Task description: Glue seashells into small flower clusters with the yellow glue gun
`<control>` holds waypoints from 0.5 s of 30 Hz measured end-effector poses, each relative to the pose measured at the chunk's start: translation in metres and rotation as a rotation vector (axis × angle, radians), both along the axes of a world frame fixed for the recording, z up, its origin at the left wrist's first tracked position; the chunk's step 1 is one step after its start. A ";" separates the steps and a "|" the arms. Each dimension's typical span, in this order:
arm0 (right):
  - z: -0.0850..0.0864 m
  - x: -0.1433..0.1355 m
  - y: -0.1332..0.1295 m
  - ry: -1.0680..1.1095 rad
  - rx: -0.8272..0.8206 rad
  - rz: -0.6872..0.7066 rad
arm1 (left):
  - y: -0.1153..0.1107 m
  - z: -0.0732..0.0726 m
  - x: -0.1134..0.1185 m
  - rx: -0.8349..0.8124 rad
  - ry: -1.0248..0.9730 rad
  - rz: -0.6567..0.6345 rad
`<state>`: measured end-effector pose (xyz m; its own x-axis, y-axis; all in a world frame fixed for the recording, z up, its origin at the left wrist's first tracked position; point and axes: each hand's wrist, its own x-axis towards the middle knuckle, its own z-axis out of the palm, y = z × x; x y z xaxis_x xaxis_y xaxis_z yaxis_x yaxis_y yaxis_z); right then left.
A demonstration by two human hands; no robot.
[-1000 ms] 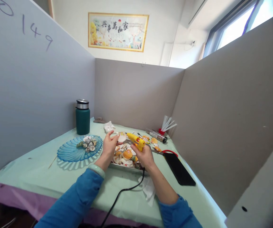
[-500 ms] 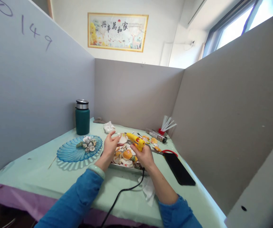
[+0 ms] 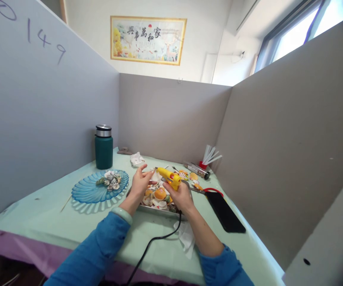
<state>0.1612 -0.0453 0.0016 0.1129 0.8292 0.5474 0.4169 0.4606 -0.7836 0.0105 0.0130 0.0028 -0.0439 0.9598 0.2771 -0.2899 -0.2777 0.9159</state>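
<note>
Glue gun is grasped by the right hand above the tray's far side; a pale shell seems pinched by the left hand. The nozzle is best kept clear of fingers.

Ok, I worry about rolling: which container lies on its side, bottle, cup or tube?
The clear, black-ended tube, beside the red cup; that cup and the green bottle stand upright.
</note>
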 end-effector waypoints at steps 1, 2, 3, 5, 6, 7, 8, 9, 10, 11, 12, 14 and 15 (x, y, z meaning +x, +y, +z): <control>0.001 0.000 -0.001 -0.003 -0.002 0.002 | 0.000 0.000 0.000 0.001 0.000 0.001; 0.001 0.000 -0.001 -0.005 -0.003 0.006 | 0.000 0.000 0.000 0.003 -0.001 0.002; 0.001 0.000 -0.001 -0.007 -0.003 0.011 | 0.001 -0.001 0.000 0.005 -0.002 0.001; 0.000 0.000 -0.001 -0.009 -0.005 0.021 | 0.002 -0.002 0.000 0.011 0.003 -0.002; 0.000 0.000 0.000 -0.009 -0.005 0.022 | 0.003 -0.002 0.000 0.013 0.005 -0.004; -0.001 0.000 0.000 -0.008 -0.003 0.021 | 0.003 -0.002 0.000 0.014 0.006 -0.006; -0.001 0.001 0.001 -0.007 -0.001 0.017 | 0.003 -0.003 0.000 0.011 0.007 -0.007; -0.002 0.001 0.001 -0.003 0.003 0.012 | 0.004 -0.003 0.000 0.008 0.007 -0.006; -0.002 0.001 0.002 0.000 0.004 0.009 | 0.004 -0.003 0.000 0.003 0.008 -0.001; -0.002 0.001 0.002 0.001 0.000 0.005 | 0.004 -0.003 0.000 -0.001 0.010 0.003; -0.002 0.001 0.001 0.000 -0.006 0.003 | 0.004 -0.003 0.000 -0.004 0.012 0.006; -0.001 0.001 0.001 -0.010 -0.014 0.006 | 0.004 -0.003 -0.001 -0.005 0.015 0.009; 0.000 0.001 0.000 -0.015 -0.013 0.007 | 0.003 -0.002 -0.001 -0.006 0.015 0.009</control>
<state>0.1621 -0.0453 0.0013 0.0988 0.8373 0.5378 0.4256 0.4530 -0.7834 0.0099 0.0165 0.0004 -0.0482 0.9610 0.2722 -0.2741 -0.2748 0.9216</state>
